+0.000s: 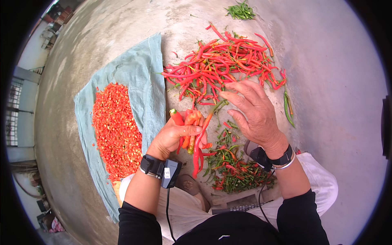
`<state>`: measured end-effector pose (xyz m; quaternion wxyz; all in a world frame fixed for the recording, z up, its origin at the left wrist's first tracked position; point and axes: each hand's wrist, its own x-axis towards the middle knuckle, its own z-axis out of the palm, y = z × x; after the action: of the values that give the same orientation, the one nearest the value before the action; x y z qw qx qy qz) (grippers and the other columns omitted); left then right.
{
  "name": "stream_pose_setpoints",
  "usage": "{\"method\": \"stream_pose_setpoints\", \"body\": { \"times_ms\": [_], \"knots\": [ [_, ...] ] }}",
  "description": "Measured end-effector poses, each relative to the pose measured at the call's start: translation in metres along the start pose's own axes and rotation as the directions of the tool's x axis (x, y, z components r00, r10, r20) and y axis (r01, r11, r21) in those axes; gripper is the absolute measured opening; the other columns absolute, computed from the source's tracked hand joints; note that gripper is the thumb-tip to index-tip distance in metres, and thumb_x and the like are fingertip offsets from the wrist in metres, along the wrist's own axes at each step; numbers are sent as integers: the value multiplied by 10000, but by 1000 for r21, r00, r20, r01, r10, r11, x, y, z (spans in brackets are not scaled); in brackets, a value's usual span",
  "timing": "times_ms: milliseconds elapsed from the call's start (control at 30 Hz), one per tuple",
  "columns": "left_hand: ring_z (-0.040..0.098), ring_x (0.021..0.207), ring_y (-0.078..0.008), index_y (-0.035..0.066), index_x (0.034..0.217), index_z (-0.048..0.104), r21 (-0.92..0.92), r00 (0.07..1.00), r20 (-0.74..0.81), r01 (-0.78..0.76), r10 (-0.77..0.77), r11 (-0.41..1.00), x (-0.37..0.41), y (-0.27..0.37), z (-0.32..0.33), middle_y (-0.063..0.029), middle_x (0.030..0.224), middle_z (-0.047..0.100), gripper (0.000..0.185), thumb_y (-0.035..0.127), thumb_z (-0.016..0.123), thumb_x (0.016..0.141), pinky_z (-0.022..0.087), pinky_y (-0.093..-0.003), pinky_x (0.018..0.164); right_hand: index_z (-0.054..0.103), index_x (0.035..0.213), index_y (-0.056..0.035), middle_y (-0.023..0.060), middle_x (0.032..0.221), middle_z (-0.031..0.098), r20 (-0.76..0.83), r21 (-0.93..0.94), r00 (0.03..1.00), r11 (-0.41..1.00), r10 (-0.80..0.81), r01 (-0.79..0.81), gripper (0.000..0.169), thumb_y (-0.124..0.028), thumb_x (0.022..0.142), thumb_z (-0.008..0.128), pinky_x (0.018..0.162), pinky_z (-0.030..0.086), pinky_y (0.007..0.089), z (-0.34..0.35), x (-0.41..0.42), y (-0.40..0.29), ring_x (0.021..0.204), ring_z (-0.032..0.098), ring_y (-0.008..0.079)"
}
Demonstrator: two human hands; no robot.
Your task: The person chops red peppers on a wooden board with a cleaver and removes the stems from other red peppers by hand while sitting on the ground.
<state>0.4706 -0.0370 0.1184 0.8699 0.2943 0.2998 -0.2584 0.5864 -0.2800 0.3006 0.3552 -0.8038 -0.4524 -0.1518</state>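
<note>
My left hand (pixel 180 133) grips a bunch of red chili peppers (pixel 199 147), some orange or greenish, with one long pepper under the thumb. That pepper's green stem end points up and right, towards my right hand (pixel 257 113). The right hand is raised with its fingers apart and curved, holding nothing visible. Beyond both hands lies a large heap of whole red chili peppers (pixel 220 61) with green stems. Below the right hand is a pile of green stems and small pepper pieces (pixel 239 174). Chopped red chili (pixel 116 131) is heaped on a blue woven plastic sheet (pixel 150 95) at the left.
Green chili peppers (pixel 240 11) lie in a small pile at the far top. A few loose green ones (pixel 288 107) are on the concrete floor (pixel 330 92) at the right. A low wooden stool or frame (pixel 239 197) stands near my legs. Cables hang from both wrist devices.
</note>
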Motion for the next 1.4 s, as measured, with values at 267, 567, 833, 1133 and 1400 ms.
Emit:
{"method": "stream_pose_setpoints", "body": {
  "times_ms": [267, 567, 833, 1133, 1400],
  "knots": [
    [618, 730, -144, -14, 1013, 608, 528, 939, 344, -218, 28, 821, -84, 40, 126, -67, 803, 631, 198, 103, 645, 857, 510, -276, 672, 624, 841, -71, 57, 713, 551, 365, 140, 918, 984, -155, 111, 122, -126, 749, 681, 635, 466, 345, 9, -15, 16, 705, 545, 230],
    [593, 820, -119, 15, 1082, 630, 878, 902, 327, -400, 280, 261, -64, 38, 101, -8, 908, 666, 277, 133, 659, 833, 473, -272, 744, 605, 827, -4, 10, 679, 543, 712, 651, 507, -189, 486, -735, 158, -142, 890, 558, 587, 471, 281, 65, -64, 10, 596, 505, 132],
    [596, 826, -139, 23, 1081, 632, 851, 837, 13, -297, 547, 434, -102, 60, 66, -24, 911, 665, 274, 137, 656, 833, 474, -280, 743, 667, 1059, -66, 64, 828, 599, 883, -50, 422, 935, 205, -350, 264, -138, 821, 580, 772, 495, 360, 105, -138, 44, 823, 594, 243],
    [599, 832, -162, 33, 1080, 634, 831, 782, -172, -211, 599, 514, -118, 57, 42, -42, 915, 663, 271, 142, 652, 832, 476, -288, 742, 660, 948, -76, 147, 1008, 630, 735, -32, 588, 883, 338, -468, 181, -177, 836, 559, 816, 478, 439, 216, -91, 18, 960, 600, 343],
    [602, 837, -182, 42, 1078, 637, 851, 791, -125, -225, 599, 474, -93, 57, 49, -58, 918, 661, 269, 146, 649, 831, 477, -296, 742, 576, 984, -77, 153, 752, 659, 496, 61, 738, 830, 457, -555, 190, -135, 807, 613, 658, 505, 461, 240, -124, 22, 730, 638, 377]
  ]
}}
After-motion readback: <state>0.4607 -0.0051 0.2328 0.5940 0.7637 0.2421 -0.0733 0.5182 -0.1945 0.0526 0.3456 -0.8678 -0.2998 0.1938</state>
